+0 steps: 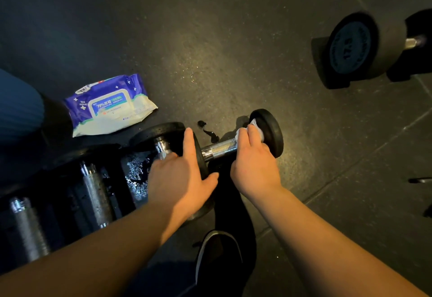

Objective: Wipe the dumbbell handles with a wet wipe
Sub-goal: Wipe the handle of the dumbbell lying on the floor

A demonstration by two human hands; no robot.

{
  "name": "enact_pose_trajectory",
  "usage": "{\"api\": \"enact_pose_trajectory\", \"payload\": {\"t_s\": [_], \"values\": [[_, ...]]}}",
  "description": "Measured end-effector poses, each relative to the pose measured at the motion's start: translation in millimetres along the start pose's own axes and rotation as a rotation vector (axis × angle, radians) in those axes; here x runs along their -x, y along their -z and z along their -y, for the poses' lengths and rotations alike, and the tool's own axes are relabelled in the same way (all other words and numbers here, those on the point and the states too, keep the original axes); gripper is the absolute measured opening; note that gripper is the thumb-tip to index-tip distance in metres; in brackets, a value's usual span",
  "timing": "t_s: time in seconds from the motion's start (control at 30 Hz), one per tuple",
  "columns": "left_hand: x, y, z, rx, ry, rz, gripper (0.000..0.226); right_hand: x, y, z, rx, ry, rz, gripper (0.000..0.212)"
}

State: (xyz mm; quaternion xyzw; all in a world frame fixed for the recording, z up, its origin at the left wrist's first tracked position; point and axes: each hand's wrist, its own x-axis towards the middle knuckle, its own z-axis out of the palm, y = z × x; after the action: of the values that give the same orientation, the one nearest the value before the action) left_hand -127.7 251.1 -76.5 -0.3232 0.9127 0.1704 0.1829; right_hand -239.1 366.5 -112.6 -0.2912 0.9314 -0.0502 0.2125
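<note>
surface: dark speckled floor [210, 39] | on it: small dumbbell [219, 148], wipes pack [109, 105] beside it, wet patch [208, 130], large dumbbell [364, 46] well apart, more dumbbells [93, 187], shoe [219, 252]

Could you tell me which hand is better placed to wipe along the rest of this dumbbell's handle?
The right hand. It already grips the wipe around the handle at the far plate, so it can probably slide inward. The left hand lies open on the near plate, steadying the dumbbell.

Bare floor [210, 39] beyond wipes pack [109, 105]
</note>
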Motion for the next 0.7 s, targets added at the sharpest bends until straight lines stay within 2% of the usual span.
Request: {"api": "enact_pose_trajectory", "payload": {"t_s": [0.33, 0.43, 0.57, 0.7], "values": [[-17.6, 5.8, -17.7, 0.268, 0.230, 0.155, 0.084, -7.8, 10.4, 4.0, 0.080, 0.068, -0.030, 0.051], [-27.1, 10.5, -12.8, 0.340, 0.277, 0.258, 0.082, -11.7, 13.2, 5.2, 0.107, 0.088, -0.022, 0.047], [-39.6, 14.9, -3.8, 0.407, 0.307, 0.362, 0.077, -4.2, 11.2, -2.4, 0.148, 0.137, -0.006, 0.052], [-39.6, 11.7, 0.9, 0.496, 0.332, 0.374, 0.083, -0.2, 12.7, -2.3, 0.120, 0.136, -0.012, 0.055]]}}
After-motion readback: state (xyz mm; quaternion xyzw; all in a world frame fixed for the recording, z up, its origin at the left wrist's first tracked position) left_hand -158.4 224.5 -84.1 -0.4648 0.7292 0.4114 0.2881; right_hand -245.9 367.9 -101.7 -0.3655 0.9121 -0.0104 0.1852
